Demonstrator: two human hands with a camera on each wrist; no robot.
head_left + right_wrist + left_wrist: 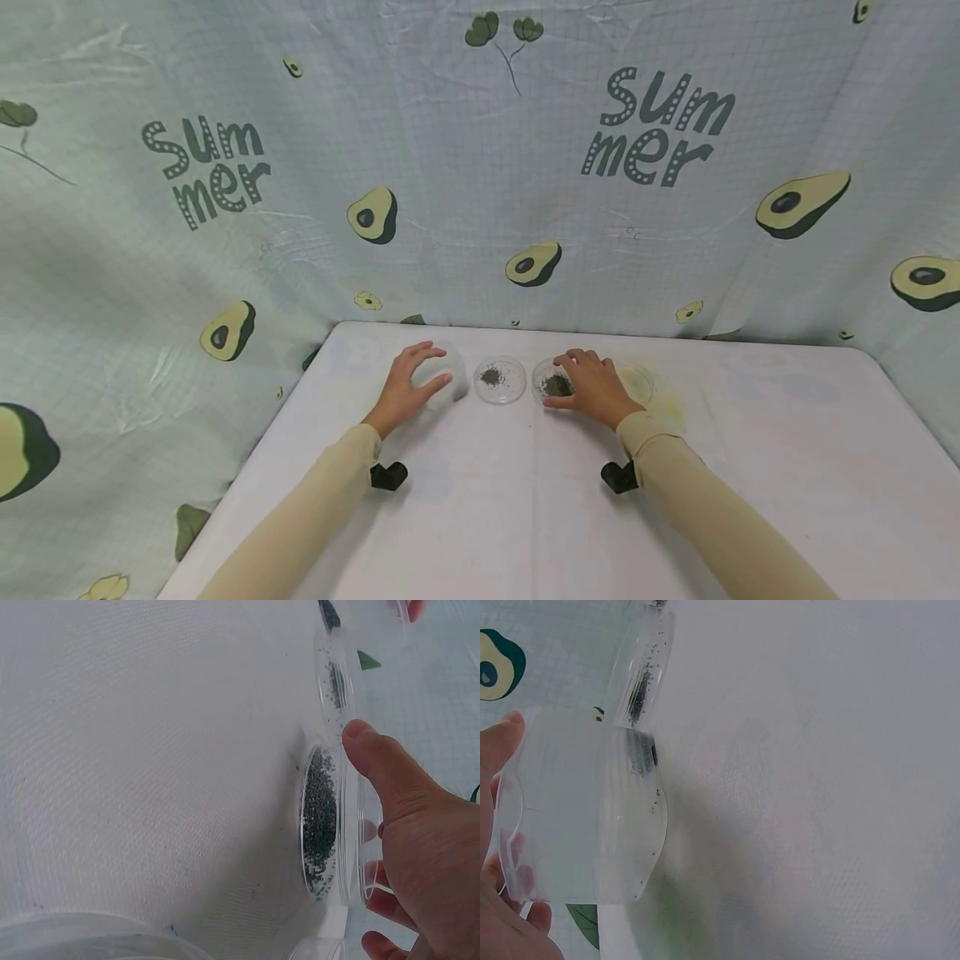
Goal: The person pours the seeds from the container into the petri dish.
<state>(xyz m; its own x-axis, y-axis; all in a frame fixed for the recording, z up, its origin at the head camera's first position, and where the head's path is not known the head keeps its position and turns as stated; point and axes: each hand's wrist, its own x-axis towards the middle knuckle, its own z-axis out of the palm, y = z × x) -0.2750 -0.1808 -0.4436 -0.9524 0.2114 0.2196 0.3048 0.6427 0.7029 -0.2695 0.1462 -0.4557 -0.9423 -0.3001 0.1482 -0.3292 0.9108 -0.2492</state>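
My left hand (403,390) holds a clear plastic cup (570,810) near its rim, thumb on one side and fingers on the other. A few dark granules show near the cup's base. My right hand (597,390) spans a clear petri dish (350,825), its thumb at the near edge and its fingers round the far side. Dark granules (320,825) lie in that dish. Between the hands stands another petri dish (510,385) with a smaller heap of dark granules.
To the right of my right hand is a clear dish (637,385) with a yellowish tint, beside a pale yellow patch on the white tablecloth (480,517). A printed avocado curtain (465,167) hangs behind the table.
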